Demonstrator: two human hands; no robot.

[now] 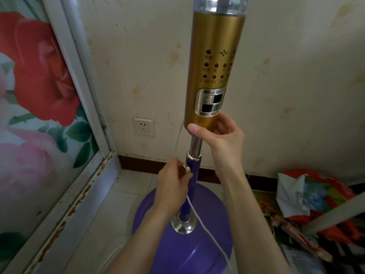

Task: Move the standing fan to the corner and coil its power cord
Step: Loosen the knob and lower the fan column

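the tall standing fan with a gold control column (214, 72) and round purple base (183, 240) is standing upright on the pale tiled floor in the room's corner, close to the stained cream wall. the right hand (219, 135) is gripping the bottom end of the gold column. the left hand (173, 182) is pinching the thin white power cord (199, 218) beside the purple pole. a white wall socket (143, 126) is sitting just left of the fan.

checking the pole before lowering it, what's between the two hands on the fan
In the head view, a bare chrome tube and its collar atop the purple pole lie between the right hand and left hand; the thin white cord hangs beside.
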